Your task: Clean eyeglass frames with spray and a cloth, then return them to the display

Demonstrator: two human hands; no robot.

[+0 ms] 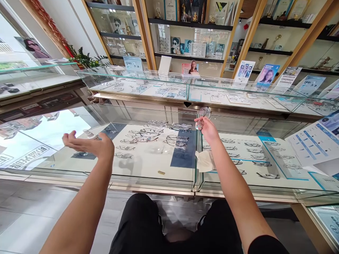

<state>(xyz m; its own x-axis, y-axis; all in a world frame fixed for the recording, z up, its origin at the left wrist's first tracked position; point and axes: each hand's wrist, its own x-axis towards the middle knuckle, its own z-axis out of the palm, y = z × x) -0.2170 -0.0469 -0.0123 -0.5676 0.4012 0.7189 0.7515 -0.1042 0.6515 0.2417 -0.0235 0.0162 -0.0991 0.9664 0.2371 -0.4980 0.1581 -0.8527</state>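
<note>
My right hand [209, 129] pinches a pair of eyeglasses [204, 113] above the glass counter, with its round lenses showing around the fingertips. On the left, my left hand [91, 145] is turned palm up, fingers slightly curled. A small white bottle [90, 134] lies in it, partly hidden by the hand. A cream cloth [205, 161] rests on the counter top beside my right forearm. Several rows of eyeglasses [152, 132] lie under the glass between my hands, and more eyeglasses [253, 151] are displayed to the right.
The glass display counter [148, 180] spans the space before my knees. Behind it stands another glass showcase [132, 88] with frames inside. A tilted printed card stand [312, 141] is at the right. Shelves [190, 24] with trophies and pictures line the back wall; a plant [84, 56] stands left.
</note>
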